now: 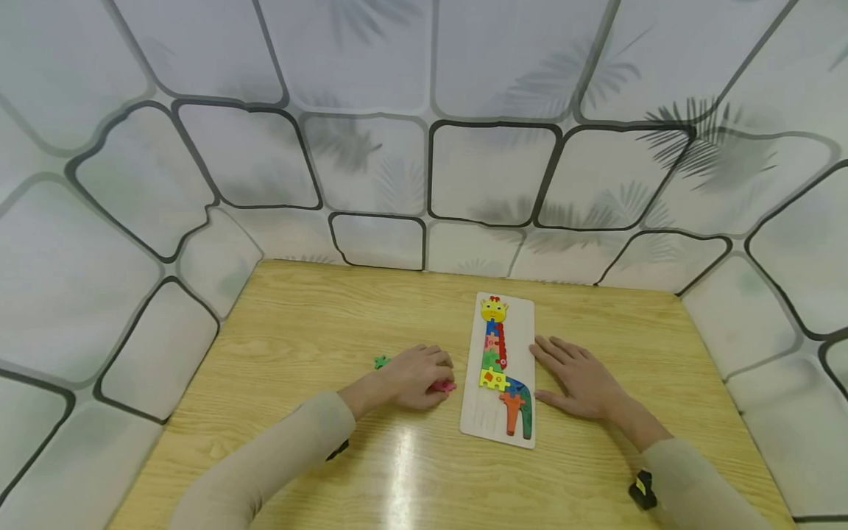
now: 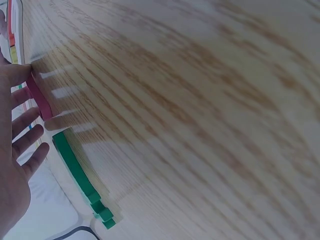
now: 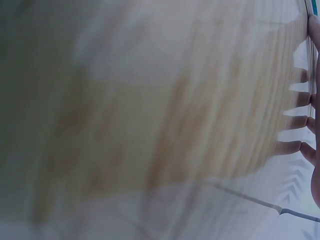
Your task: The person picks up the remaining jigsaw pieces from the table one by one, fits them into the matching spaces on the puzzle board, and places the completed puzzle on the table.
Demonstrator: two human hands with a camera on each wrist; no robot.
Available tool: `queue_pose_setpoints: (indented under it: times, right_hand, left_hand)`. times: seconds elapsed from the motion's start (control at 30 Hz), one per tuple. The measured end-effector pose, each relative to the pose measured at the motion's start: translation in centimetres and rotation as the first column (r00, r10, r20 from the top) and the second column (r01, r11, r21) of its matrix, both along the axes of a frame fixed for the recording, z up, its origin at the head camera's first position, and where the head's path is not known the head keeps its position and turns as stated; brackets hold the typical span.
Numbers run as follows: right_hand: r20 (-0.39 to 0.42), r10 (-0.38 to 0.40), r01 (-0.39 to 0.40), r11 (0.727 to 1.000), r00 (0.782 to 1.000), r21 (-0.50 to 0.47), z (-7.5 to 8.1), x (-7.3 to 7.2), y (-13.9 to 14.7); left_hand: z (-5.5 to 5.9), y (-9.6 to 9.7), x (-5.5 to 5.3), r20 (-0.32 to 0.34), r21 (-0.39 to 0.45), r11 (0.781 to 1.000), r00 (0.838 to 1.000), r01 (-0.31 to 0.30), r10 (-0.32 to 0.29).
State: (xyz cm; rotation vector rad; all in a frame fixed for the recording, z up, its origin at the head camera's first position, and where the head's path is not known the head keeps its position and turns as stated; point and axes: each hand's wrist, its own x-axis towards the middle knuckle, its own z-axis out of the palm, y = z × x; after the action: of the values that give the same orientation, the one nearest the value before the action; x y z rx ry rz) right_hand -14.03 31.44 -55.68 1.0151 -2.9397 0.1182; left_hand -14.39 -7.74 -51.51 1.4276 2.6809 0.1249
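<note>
My left hand (image 1: 414, 377) pinches a pink puzzle piece (image 2: 40, 97) between thumb and fingers, just above the table and left of a pale wooden board (image 1: 520, 331). On that board lies a giraffe puzzle, with a yellow head (image 1: 493, 310), a neck of coloured pieces, an orange leg (image 1: 512, 414) and a dark green hind part (image 1: 526, 412). A loose green piece (image 2: 77, 167) stands on the table behind the left hand, partly covered by it in the head view. Flat on the table, my right hand (image 1: 583, 379) has its fingers spread, thumb and fingertips touching the board's right edge.
The wooden table (image 1: 318, 309) is bounded by pale walls (image 1: 371, 169) with a stone-and-leaf pattern at the back and both sides. Shallow lines mark the board's lower left part. A black device (image 1: 642, 490) sits at the right wrist.
</note>
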Motion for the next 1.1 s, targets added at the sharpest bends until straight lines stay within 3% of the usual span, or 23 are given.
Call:
queue_pose_setpoints:
  times: [0.43, 0.7, 1.1]
  right_hand:
    - [0.0, 0.008, -0.008, 1.0, 1.0, -0.009, 0.1, -0.1, -0.1]
    - [-0.013, 0.013, -0.013, 1.0, 1.0, -0.014, 0.2, 0.0, -0.1]
    - [-0.004, 0.004, -0.004, 1.0, 1.0, -0.004, 0.3, 0.1, -0.2]
  left_hand:
    - [0.0, 0.1, 0.3, -0.044, -0.018, 1.0, 0.999, -0.015, 0.014]
    - [-0.2, 0.2, 0.9, -0.085, -0.018, 0.998, 0.995, -0.062, 0.06]
    - [-0.6, -0.1, 1.4, -0.094, 0.0, 0.991, 0.987, -0.131, 0.131]
